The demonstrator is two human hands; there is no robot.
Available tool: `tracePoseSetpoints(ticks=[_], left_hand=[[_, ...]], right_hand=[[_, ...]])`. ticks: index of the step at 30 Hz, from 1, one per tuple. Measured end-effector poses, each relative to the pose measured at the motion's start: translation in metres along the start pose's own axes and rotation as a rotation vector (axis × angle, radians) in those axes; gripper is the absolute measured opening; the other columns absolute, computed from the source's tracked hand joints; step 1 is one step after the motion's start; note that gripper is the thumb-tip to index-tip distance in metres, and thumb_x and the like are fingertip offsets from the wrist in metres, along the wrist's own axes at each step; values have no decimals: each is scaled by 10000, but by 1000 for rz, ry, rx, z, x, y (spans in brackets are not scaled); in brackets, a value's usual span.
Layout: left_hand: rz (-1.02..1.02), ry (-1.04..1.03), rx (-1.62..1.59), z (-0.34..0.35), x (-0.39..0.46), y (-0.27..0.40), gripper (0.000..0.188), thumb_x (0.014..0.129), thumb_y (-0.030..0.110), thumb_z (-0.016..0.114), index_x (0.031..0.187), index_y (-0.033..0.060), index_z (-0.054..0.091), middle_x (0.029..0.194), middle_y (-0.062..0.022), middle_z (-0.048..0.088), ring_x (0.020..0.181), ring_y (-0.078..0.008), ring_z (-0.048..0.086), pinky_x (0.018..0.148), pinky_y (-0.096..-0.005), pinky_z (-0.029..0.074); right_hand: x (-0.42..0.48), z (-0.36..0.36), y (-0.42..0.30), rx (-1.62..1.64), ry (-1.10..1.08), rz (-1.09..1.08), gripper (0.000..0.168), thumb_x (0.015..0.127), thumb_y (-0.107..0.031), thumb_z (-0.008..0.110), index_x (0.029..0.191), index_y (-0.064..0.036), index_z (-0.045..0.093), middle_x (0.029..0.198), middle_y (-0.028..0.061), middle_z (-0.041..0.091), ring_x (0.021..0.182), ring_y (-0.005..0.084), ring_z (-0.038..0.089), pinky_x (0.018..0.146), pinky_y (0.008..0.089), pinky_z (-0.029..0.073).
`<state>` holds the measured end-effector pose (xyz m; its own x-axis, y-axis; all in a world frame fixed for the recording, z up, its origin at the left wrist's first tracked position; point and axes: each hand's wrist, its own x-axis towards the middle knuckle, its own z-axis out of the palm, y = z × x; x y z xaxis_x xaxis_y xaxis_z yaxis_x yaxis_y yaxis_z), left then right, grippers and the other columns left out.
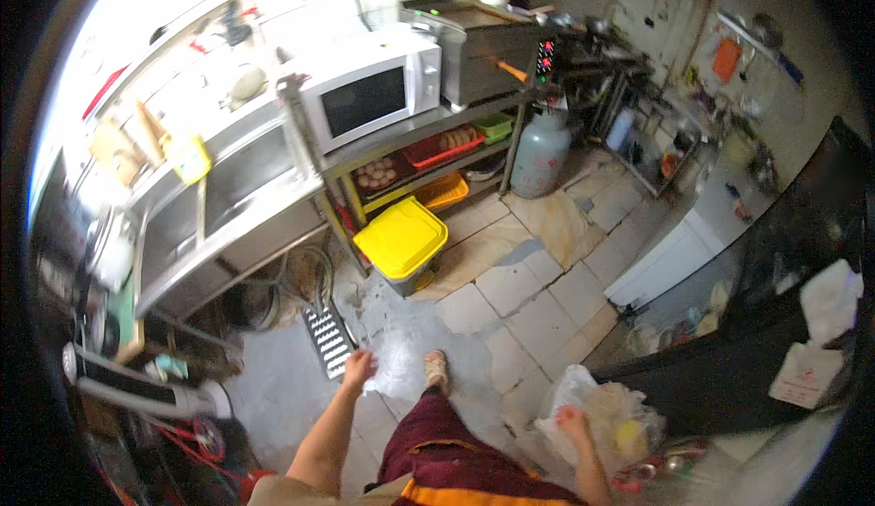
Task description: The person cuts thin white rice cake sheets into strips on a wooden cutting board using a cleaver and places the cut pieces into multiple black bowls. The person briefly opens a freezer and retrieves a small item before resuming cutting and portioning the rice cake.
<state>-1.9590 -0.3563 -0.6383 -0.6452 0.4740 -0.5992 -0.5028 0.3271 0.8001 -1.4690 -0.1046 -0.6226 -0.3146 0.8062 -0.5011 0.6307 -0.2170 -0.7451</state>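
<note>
My left hand (360, 369) hangs over the floor, loosely curled, beside a metal drain grate (329, 342); nothing plainly shows in it. At the lower right, my right hand (571, 420) is blurred in front of clear plastic bags (601, 414). Whether it touches them or holds anything cannot be told. Between the hands, one foot in a light shoe (435, 367) stands on the floor. A bin with a yellow lid (402, 236) stands farther forward, beside a metal shelf.
A steel double sink (249, 164) lines the left, with a white microwave (376, 92) beside it. Eggs (375, 173) and a red tray (444, 150) sit on the shelf below. A gas cylinder (540, 154) stands beyond. A fan-like appliance (143, 386) is at left, a dark cabinet (724, 362) at right.
</note>
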Motion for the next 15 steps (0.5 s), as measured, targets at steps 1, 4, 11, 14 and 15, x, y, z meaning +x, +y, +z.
tracePoseSetpoints(ticks=[1, 4, 11, 14, 15], left_hand=[[105, -93, -67, -1, 73, 8, 252, 854, 253, 556, 993, 45, 534, 839, -81, 603, 688, -170, 596, 572, -269, 476], [242, -132, -9, 97, 226, 118, 255, 857, 249, 548, 967, 20, 554, 834, -78, 597, 721, -178, 596, 568, -270, 476], [324, -90, 74, 307, 440, 338, 229, 872, 204, 528, 1000, 14, 527, 801, -62, 558, 662, -144, 546, 581, -279, 454], [448, 134, 411, 355, 539, 385, 208, 864, 176, 538, 997, 16, 534, 820, -98, 575, 698, -184, 560, 600, -318, 452], [455, 273, 347, 319, 634, 350, 238, 855, 180, 558, 1029, 19, 543, 886, -154, 606, 784, -247, 588, 663, -327, 464]], right_hand=[[27, 3, 23, 104, 68, -4, 172, 862, -178, 550, 853, -13, 596, 710, 62, 603, 627, 140, 568, 563, 286, 467], [82, -14, -21, 591, 478, 267, 222, 872, -159, 513, 676, -62, 551, 601, 43, 522, 495, 138, 476, 437, 298, 401], [165, -27, 8, 332, 227, 702, 274, 893, -192, 472, 642, -92, 520, 557, 49, 470, 479, 164, 451, 419, 300, 362], [263, -43, -38, 256, 181, 670, 279, 897, -209, 470, 650, -89, 516, 565, 44, 468, 489, 158, 445, 432, 296, 356], [295, -50, -50, 212, 137, 667, 280, 899, -214, 469, 653, -88, 514, 567, 42, 467, 492, 156, 443, 436, 295, 354]])
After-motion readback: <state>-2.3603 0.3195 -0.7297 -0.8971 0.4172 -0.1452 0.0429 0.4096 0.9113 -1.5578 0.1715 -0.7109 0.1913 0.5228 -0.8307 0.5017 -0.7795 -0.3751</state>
